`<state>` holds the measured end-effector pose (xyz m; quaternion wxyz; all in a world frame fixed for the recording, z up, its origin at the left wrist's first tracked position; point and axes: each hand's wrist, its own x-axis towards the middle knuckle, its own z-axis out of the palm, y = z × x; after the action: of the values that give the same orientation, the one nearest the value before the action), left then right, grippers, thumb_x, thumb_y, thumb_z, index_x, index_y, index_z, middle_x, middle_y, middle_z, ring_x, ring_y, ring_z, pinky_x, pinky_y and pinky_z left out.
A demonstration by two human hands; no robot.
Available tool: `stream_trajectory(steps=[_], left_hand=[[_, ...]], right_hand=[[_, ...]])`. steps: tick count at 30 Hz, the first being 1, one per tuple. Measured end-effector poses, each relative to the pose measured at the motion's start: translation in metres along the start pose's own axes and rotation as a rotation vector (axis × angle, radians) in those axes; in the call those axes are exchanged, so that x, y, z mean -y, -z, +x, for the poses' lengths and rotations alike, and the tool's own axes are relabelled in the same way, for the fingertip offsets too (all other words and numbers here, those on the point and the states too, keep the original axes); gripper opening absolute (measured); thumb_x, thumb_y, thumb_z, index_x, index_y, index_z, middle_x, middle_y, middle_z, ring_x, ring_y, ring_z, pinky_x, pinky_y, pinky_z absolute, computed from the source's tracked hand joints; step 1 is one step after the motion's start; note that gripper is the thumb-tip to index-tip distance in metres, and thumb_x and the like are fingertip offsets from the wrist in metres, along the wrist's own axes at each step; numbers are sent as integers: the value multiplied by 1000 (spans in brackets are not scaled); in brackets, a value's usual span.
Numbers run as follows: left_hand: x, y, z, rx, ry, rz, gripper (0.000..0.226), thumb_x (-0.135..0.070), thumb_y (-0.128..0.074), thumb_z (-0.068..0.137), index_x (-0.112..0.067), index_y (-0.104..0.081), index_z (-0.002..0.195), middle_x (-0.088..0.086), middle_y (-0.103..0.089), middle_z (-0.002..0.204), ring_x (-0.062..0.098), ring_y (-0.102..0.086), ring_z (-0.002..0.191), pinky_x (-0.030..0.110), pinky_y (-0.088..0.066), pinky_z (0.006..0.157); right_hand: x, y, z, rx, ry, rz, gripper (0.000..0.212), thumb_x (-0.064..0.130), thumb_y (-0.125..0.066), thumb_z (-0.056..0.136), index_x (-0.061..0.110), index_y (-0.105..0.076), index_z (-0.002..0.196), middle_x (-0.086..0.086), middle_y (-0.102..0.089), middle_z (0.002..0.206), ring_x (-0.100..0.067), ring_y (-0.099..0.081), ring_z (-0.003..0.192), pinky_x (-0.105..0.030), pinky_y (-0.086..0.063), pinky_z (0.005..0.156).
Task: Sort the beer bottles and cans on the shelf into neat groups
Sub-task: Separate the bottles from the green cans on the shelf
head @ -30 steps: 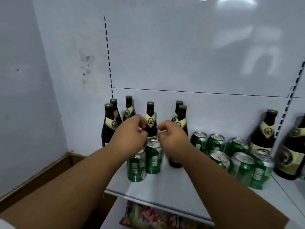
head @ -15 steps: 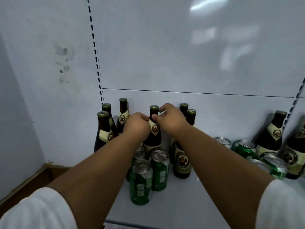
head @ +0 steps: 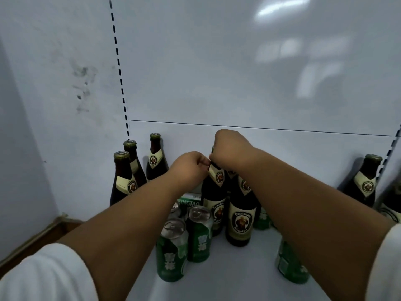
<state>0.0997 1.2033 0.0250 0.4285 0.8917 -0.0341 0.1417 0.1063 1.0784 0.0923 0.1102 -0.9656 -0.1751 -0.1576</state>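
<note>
Brown beer bottles and green cans stand on a white shelf (head: 230, 276). My right hand (head: 232, 151) grips the top of the middle brown bottle (head: 213, 194), hiding its cap. My left hand (head: 191, 168) is curled right beside it, its fingertips pinching the neck at the label. Another bottle (head: 240, 213) stands just right of the held one, under my right forearm. Three bottles (head: 122, 181) are grouped at the back left. Green cans (head: 172, 253) (head: 199, 233) cluster below my left forearm, with a Tsingtao can (head: 187, 202) behind them.
More bottles stand at the far right (head: 366, 183), one cut off by the frame edge (head: 392, 207). A green can (head: 290, 266) shows under my right forearm. The white back panel rises close behind. A brown cardboard box edge (head: 43, 233) lies at the lower left.
Both hands have moved up from the cans to the middle bottle's neck, and my right hand has closed over its top. The view has come closer and turned left.
</note>
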Motion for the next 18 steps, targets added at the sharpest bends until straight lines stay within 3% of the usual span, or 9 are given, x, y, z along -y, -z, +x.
stream_trajectory(steps=[3,6,8,10,12,15,18], left_hand=[[-4,0,5,59,-63,316,20,-17,-51,95,-21,-52,76,-2,-55,76,23,-54,79,28,-39,65],[-2,0,9,204,-59,605,27,-11,-48,95,-17,-45,69,9,-56,88,26,-52,84,29,-36,70],[5,1,16,340,-33,785,13,-11,-52,95,-10,-57,83,12,-62,103,27,-54,92,30,-41,78],[19,-2,28,443,-28,879,25,-17,-57,95,-8,-63,117,12,-62,123,30,-58,108,34,-46,93],[29,-5,37,520,-42,922,38,-20,-62,94,-12,-58,131,12,-59,132,32,-55,117,42,-44,102],[43,-13,53,599,-56,1014,41,-19,-63,92,-15,-58,132,10,-60,131,30,-56,117,46,-44,103],[62,-24,70,656,3,1050,41,-21,-60,94,-15,-56,134,10,-58,134,30,-55,120,46,-41,106]], right_hand=[[9,6,-9,44,-24,-21,26,0,-52,85,13,-38,67,-2,-44,71,-23,-48,77,-28,-38,62],[12,-4,-15,-24,-2,66,6,2,-53,86,7,-50,87,-8,-48,101,-24,-48,93,-32,-39,76],[10,-23,-22,-261,87,131,26,-3,-54,83,2,-60,107,-11,-52,116,-27,-50,108,-31,-39,84],[11,-41,-37,-579,202,264,34,-10,-53,70,1,-68,98,-12,-62,106,-29,-57,100,-30,-42,81],[13,-54,-51,-681,240,368,33,-8,-53,67,3,-71,93,-11,-66,97,-25,-60,92,-28,-44,80],[14,-67,-65,-514,151,422,30,-2,-54,84,8,-70,107,-8,-67,103,-22,-61,95,-33,-51,81],[12,-74,-72,-358,21,425,30,8,-48,95,14,-66,119,-4,-64,112,-19,-59,103,-33,-48,89]])
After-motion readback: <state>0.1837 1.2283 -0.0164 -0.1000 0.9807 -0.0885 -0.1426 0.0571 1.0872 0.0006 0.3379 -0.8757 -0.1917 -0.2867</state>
